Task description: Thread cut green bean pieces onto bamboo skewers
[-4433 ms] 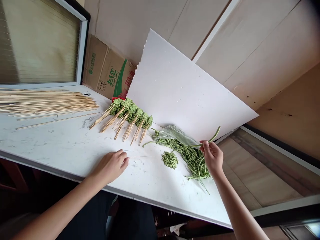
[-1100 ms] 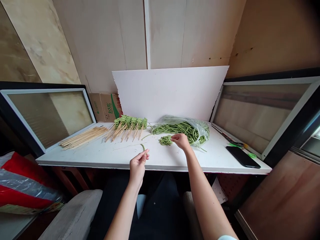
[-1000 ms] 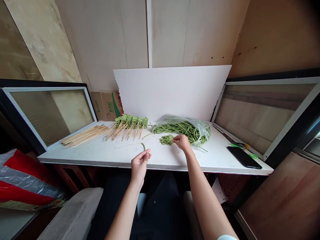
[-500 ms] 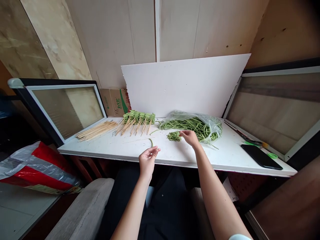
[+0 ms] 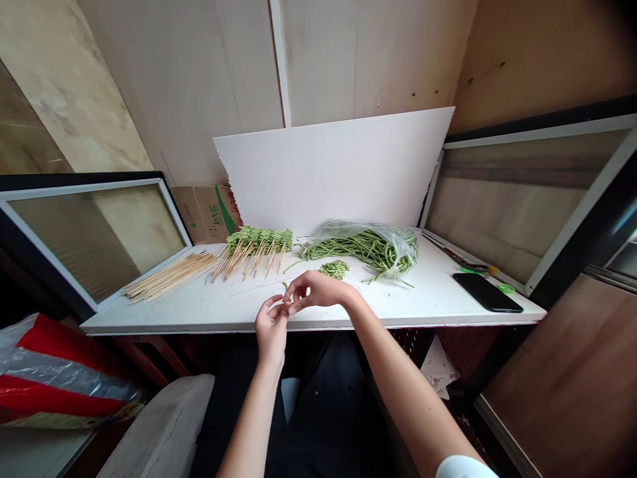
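My left hand [image 5: 271, 325] and my right hand [image 5: 316, 291] meet above the front edge of the white table [image 5: 428, 302]. Both pinch a short green bean piece [image 5: 286, 291] between their fingertips. Just behind them lies a small heap of cut bean pieces [image 5: 335, 268]. A clear plastic bag of long green beans [image 5: 365, 245] lies further back to the right. Finished bean skewers [image 5: 255, 247] lie in a row at the back left. A pile of bare bamboo sticks [image 5: 169, 275] lies further left.
A white board [image 5: 328, 166] leans on the wall behind the table. A cardboard box [image 5: 206, 212] stands at the back left. A black phone [image 5: 486, 292] and scissors [image 5: 468, 265] lie at the right. Glass-fronted frames flank both sides. A red and clear bag [image 5: 50, 372] is low left.
My right hand left the heap of cut beans and came back to my left hand, so both now pinch the bean piece. The camera view swung slightly left.
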Available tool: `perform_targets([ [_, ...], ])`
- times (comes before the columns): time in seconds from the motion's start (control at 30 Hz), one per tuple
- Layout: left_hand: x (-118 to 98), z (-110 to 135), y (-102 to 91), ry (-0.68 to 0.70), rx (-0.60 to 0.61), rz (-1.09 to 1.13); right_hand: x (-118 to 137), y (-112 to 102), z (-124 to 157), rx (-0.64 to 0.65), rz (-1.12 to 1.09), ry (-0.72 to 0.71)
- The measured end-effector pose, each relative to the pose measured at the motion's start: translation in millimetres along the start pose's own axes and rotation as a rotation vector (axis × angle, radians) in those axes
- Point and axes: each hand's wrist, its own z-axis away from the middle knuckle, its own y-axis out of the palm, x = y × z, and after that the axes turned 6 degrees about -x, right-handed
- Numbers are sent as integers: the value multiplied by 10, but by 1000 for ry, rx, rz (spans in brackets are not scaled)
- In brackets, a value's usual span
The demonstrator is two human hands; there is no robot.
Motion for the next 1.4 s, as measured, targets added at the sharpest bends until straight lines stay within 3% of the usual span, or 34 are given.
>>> perform_targets([
  [0.2, 73, -52, -106, -2, 9, -9, -83, 167, -77, -68, 58, 17],
  [0.53, 90, -79, -133, 35, 47, -100, -154, 218, -125, -77, -16, -27],
  [0.7, 94, -86, -145, 45, 65, -153, -114, 201, -128, -193, 83, -70],
  [0.97, 52, -140, -190, 232, 27, -328, -84, 116, -94, -284, -18, -85],
  [1.17, -114, -77, -178, 430, -56, -505, -30, 92, -79, -244, 51, -115],
  [1.4, -262, -18, -153, 485, -62, -522, 51, 149, -84, -271, 109, -172],
])
